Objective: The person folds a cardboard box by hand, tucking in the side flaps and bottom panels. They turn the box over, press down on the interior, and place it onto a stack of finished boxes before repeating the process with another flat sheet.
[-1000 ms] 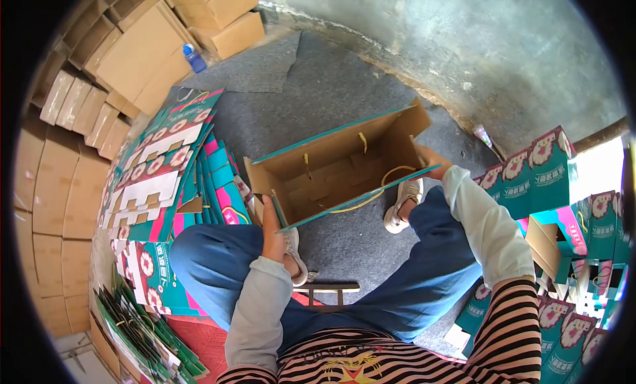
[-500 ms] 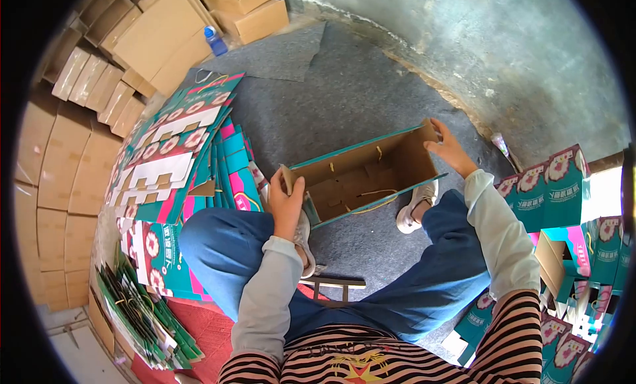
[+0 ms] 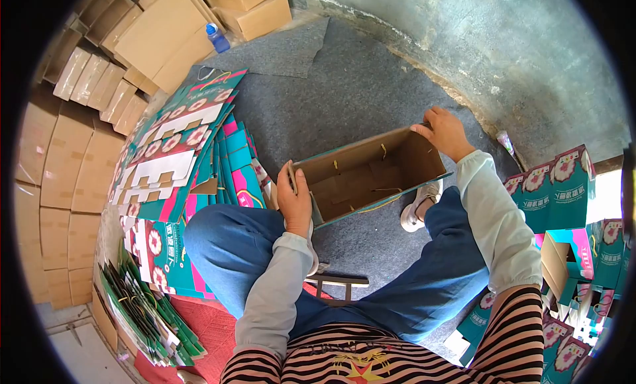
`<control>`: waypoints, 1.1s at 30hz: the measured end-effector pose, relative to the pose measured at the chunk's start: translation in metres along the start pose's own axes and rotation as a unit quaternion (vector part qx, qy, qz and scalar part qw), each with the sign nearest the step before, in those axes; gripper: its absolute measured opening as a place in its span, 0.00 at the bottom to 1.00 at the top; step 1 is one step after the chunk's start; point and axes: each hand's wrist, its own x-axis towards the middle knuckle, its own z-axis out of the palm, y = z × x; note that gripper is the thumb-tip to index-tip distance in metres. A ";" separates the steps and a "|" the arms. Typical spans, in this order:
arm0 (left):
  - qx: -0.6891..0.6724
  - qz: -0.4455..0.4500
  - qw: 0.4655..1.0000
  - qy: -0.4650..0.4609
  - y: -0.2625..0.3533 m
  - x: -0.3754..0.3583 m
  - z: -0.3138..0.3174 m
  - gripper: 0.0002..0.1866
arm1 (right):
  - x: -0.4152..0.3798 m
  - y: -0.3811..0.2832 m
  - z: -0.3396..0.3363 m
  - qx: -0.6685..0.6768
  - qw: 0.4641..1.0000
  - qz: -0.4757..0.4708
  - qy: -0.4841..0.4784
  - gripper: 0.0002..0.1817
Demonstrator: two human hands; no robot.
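Between my knees stands an open cardboard box [image 3: 371, 174], brown inside and teal outside, its top facing me. Yellow cord loops hang on its long walls. My left hand [image 3: 295, 202] grips the left end wall, thumb on one side and fingers on the other. At the far right corner, my right hand [image 3: 445, 134] holds the rim between thumb and fingers. The inside of the box shows no contents apart from the cords.
A tall stack of flat printed sheets [image 3: 179, 139] lies left, with flat green pieces [image 3: 149, 311] below it. Finished-looking teal boxes [image 3: 553, 192] stand right. Brown cartons [image 3: 73, 165] line the left wall. A blue bottle [image 3: 217, 38] stands at the back, a wooden stool [image 3: 338, 280] beneath me.
The box has shifted slightly to the right with my left hand. My right hand has moved from the right end to the far right corner of the rim.
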 end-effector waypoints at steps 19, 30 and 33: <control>0.256 0.207 0.927 -0.180 0.005 -0.022 0.005 0.35 | -0.006 0.000 0.040 0.465 0.837 0.263 -0.117 0.59; 0.253 0.159 0.924 -0.240 0.008 -0.018 -0.003 0.31 | -0.010 0.015 0.027 0.564 0.754 0.247 -0.230 0.55; 0.159 0.110 0.956 -0.221 0.007 -0.023 -0.008 0.23 | -0.015 0.024 0.037 0.568 0.758 0.224 -0.231 0.52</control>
